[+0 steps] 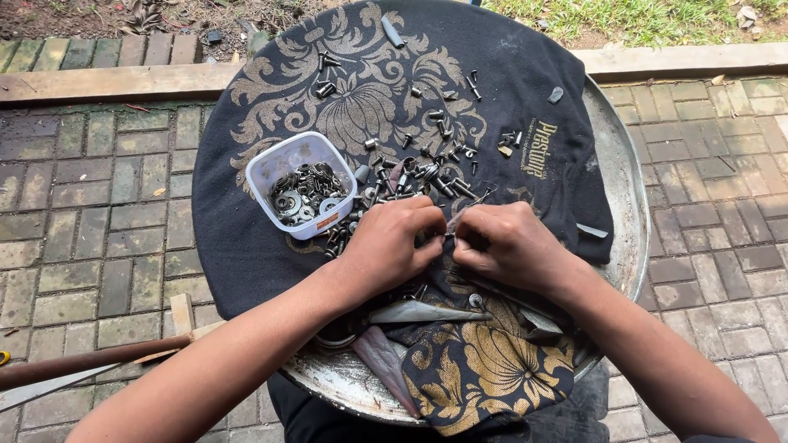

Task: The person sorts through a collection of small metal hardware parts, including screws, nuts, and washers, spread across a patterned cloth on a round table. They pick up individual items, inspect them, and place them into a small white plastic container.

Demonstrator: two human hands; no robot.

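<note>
My left hand (394,242) and my right hand (505,246) meet over a black cloth with a gold flower pattern (246,238). Both pinch a small dark metal part (449,237) between their fingertips; its exact shape is hidden by the fingers. Just beyond the hands lies a scatter of several bolts and screws (427,176). To the left of my left hand stands a clear plastic tub (279,164) filled with washers and nuts (305,193).
The cloth covers a round metal tray (628,197) on brick paving. Grey metal blades (419,312) lie on the tray near me. A rusty rod (82,361) and a wooden strip (107,82) lie at left. Grass shows at top right.
</note>
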